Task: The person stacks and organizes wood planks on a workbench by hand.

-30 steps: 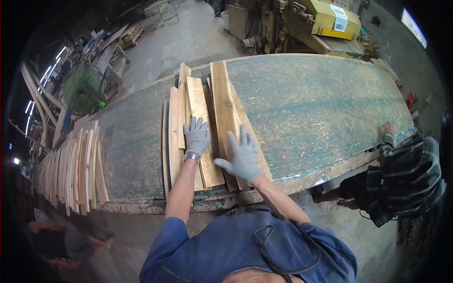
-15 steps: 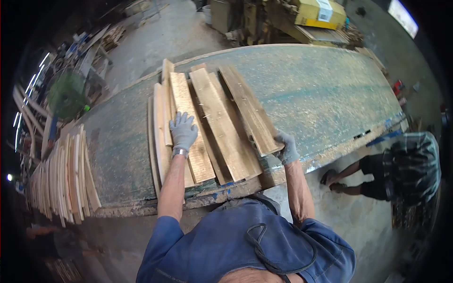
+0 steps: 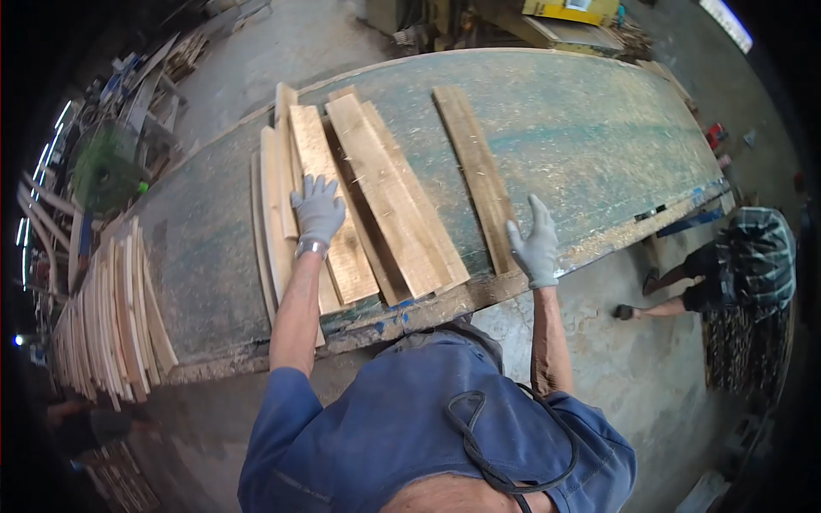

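Observation:
My left hand [image 3: 320,210], in a grey glove, lies with its fingers spread on a light wooden board [image 3: 332,248] in a loose pile. To the right of that pile, a single brown board [image 3: 473,171] lies apart on the table. Beside its near end is my right hand [image 3: 539,243], also gloved, with fingers stretched out and thumb at the board's edge. A wide board [image 3: 385,188] with small splinters on its face lies between the two hands, overlapping others beneath it.
The long green table [image 3: 590,128] is strewn with sawdust. At its left end stands a row of many thin boards [image 3: 115,312]. On the right a person [image 3: 753,265] bends over beside a stack of wood [image 3: 748,350]. A yellow box [image 3: 573,10] sits beyond the far edge.
My right hand has let go of the brown board and opened; that board now lies farther right, apart from the pile. My left hand stays on the pile.

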`<control>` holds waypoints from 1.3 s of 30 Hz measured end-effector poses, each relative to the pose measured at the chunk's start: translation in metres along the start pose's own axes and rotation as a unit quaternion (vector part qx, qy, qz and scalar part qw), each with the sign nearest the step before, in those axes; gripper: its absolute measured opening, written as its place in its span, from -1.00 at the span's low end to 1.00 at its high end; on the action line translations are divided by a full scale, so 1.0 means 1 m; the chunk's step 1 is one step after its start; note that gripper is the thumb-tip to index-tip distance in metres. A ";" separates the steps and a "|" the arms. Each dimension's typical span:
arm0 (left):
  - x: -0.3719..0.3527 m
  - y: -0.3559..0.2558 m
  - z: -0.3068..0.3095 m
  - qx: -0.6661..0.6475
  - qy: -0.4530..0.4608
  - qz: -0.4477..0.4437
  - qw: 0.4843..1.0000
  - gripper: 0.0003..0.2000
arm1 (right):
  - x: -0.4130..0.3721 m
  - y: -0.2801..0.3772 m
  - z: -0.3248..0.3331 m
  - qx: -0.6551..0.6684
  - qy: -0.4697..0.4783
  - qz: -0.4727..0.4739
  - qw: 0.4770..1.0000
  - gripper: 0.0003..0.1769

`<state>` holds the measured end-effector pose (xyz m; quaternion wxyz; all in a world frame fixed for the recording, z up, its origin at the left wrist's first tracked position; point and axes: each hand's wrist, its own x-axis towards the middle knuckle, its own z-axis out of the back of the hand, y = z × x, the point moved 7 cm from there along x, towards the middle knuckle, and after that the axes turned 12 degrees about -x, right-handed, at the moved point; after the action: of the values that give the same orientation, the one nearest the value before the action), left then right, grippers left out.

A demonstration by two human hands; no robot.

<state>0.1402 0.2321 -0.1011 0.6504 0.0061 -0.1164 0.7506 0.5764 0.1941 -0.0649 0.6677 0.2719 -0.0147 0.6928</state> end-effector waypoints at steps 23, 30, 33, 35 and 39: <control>-0.028 -0.053 0.076 -0.673 -0.076 0.109 0.727 -0.06 | 0.011 0.001 -0.038 -0.051 0.048 -0.033 0.997 -0.26; -0.078 0.007 0.159 -0.608 -0.190 0.078 0.767 -0.11 | -0.069 0.181 -0.079 0.011 0.148 0.215 0.965 0.04; -0.099 0.053 0.178 -0.545 -0.241 0.100 0.797 -0.14 | -0.063 0.189 -0.092 -0.018 0.141 0.178 0.974 -0.02; -0.110 0.099 0.179 -0.457 -0.266 0.116 0.840 -0.15 | -0.051 0.182 -0.084 -0.033 0.149 0.148 0.977 -0.10; -0.146 0.184 0.165 -0.276 -0.260 0.167 0.910 -0.15 | -0.005 0.128 -0.050 0.282 0.259 0.018 0.924 -0.17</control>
<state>-0.0405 0.0362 0.0049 0.4379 0.0019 -0.4833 0.7581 0.4389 0.1954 -0.0658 0.5313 0.2601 0.3497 0.7265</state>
